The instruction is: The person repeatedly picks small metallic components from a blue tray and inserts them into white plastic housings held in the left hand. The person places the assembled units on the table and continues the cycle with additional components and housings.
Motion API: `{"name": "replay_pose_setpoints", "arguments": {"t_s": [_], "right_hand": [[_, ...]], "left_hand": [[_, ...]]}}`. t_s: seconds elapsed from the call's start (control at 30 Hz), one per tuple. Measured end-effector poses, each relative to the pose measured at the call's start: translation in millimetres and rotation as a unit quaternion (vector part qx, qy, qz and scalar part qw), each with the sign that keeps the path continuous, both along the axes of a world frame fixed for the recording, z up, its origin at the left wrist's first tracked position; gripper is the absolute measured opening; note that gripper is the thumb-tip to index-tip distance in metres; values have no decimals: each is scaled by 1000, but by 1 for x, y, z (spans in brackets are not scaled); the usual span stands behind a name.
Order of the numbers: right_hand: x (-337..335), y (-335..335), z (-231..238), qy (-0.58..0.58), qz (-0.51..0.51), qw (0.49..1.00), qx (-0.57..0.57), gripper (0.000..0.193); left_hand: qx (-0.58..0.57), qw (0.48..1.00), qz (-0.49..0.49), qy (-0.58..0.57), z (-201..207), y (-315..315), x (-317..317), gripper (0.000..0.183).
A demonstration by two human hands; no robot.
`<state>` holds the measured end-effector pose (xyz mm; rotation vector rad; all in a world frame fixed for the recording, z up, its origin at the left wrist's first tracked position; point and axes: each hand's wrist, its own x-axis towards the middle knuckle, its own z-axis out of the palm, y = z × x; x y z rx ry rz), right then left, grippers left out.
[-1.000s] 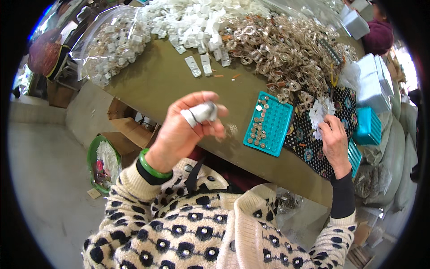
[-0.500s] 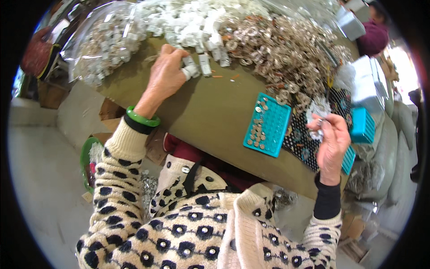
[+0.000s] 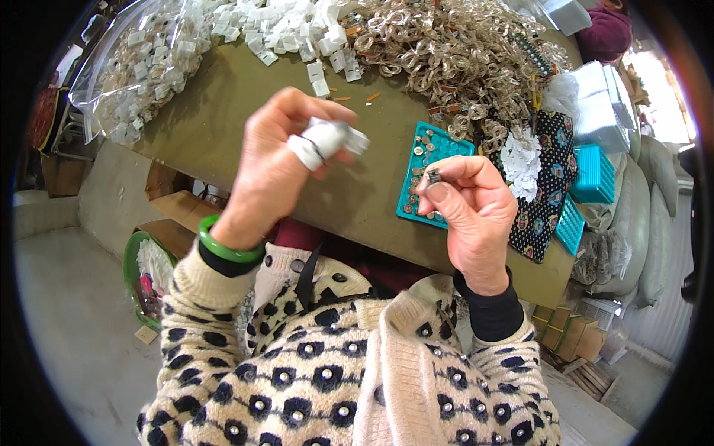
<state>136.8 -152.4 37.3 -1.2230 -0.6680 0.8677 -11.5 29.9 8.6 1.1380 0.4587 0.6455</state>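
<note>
Pinching such small parts well calls, I judge, for a light touch: enough pressure to stop the metal part [image 3: 434, 177] from turning, yet with some of it left clear of the fingers so that it can be seen. The right hand [image 3: 480, 215], right of the frame's centre, manages this; its thumb and index finger are closed on the part, which pokes out at their tips against the tray [image 3: 407, 181] behind.

The left hand [image 3: 271, 160], left of centre and a little higher in the frame, is clamped on a white piece [image 3: 358, 141] that juts rightward from its fingers. Blur hides how each finger lies on it. A white wrap [image 3: 327, 139] with a dark band covers one finger (it should cushion the squeeze, though it probably dulls the feel), so holding that hand steady and checking the piece by eye would help.

As for pose, the left forearm rises from the lower left, the green bangle [image 3: 232, 251] at its wrist, with the fingers bent toward the centre. The right forearm rises from the lower right, and its hand leans left, thumb nearest the viewer. Between the two hands, well apart, shows a bare stretch of table [image 3: 361, 212].
</note>
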Motion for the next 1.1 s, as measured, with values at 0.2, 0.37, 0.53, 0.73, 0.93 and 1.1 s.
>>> {"name": "replay_pose_setpoints", "arguments": {"t_s": [0.2,0.37,0.53,0.73,0.93,1.1], "right_hand": [[-18,5,-12,-181,-44,982,-10,14],[-13,2,-17,-243,-53,968,25,13],[-6,0,-17,-329,-55,942,32,13],[7,-7,-13,-533,1,845,42,17],[2,-7,-18,-493,-30,869,38,17],[-14,-8,-22,-419,-92,903,-28,19]], "left_hand": [[-135,973,-107,-152,-8,-47,12,20],[-78,982,-99,-139,-15,-57,14,28],[-158,978,-89,-103,-16,-55,11,32],[-215,964,-134,-80,-10,-56,10,30],[-108,991,-80,-25,-9,-67,13,34],[-56,997,8,-54,-13,-81,18,32]]}}
